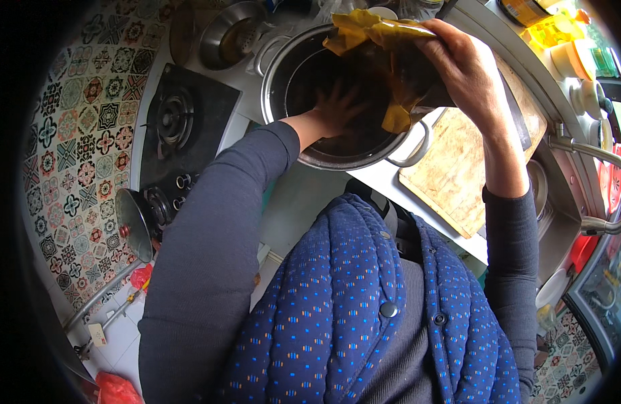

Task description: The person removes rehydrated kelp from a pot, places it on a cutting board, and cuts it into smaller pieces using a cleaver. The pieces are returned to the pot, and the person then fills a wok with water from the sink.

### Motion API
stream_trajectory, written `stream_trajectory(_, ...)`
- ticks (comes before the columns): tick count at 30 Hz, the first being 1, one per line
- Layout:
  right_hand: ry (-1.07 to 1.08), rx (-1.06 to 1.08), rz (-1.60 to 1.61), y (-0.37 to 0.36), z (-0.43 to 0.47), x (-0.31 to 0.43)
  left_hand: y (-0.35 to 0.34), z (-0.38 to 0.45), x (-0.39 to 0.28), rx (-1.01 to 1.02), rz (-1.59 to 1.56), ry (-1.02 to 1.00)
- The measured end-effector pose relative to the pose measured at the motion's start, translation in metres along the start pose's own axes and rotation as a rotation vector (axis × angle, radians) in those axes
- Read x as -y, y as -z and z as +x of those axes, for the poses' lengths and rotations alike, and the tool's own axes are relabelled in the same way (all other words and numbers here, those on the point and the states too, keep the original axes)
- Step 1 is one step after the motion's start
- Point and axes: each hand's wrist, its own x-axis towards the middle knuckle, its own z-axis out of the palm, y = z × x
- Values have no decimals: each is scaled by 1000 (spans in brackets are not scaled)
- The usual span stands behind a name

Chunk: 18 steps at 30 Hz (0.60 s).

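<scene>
A large stainless-steel pot [272, 96] with loop handles stands in front of me. My left hand [338, 108] reaches over its near rim into the dark interior, fingers spread and gripping nothing. Whether the fingertips touch the contents is hard to tell in the shade. At the pot's far right side, my right hand [459, 65] pinches a broad, shiny brown sheet with ruffled yellow edges [358, 30], which looks like kelp. It hangs across the rim, partly down into the pot. The pot's bottom and the sheet's lower part are lost in darkness.
Right of the pot lies a wooden cutting board [446, 161], with a sink and a curved faucet [600, 149] beyond. A black gas stove [189, 116] is at left, a glass lid [134, 224] near its front burner. Behind it sits a steel bowl [214, 45].
</scene>
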Motion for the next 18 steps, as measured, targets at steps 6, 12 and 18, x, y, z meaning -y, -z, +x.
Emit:
stream_trajectory(6, 9, 22, -33, 7, -2, 7, 17, 17, 14, -15, -66, -76)
stream_trajectory(12, -44, 16, 37, 11, -9, 8, 55, -24, 21, -120, -188, 64)
stream_trajectory(18, -5, -12, -27, 5, -3, 9, 12, -34, -8, -135, -138, -57)
